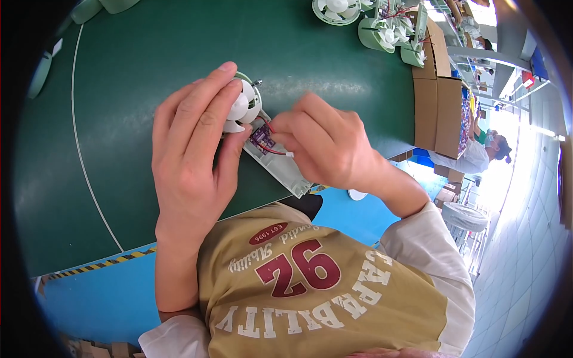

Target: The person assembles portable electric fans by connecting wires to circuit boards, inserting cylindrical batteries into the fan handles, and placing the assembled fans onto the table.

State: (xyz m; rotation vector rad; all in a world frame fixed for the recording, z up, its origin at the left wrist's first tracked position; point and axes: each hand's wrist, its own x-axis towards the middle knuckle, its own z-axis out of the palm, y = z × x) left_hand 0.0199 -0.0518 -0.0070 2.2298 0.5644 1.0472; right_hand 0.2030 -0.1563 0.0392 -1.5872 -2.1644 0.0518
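My left hand [194,137] is closed round the round head of a small fan, its fingers laid over the rim and its thumb below the white blades [240,107]. The fan's pale handle shell [286,172] lies open, slanting toward the table's near edge. Inside the shell sits a purple circuit board [262,136]. Red and dark wires [270,150] loop over it to a small white plug [290,154]. My right hand [331,143] is pinched at the board, on a red wire as far as its fingertips show.
Several part-built pale green fans [382,33] stand at the far right of the green table [137,53]. Beside them is an open cardboard box [439,113]. More pale green parts [40,74] lie at the left rim. Another person [477,152] works at the right.
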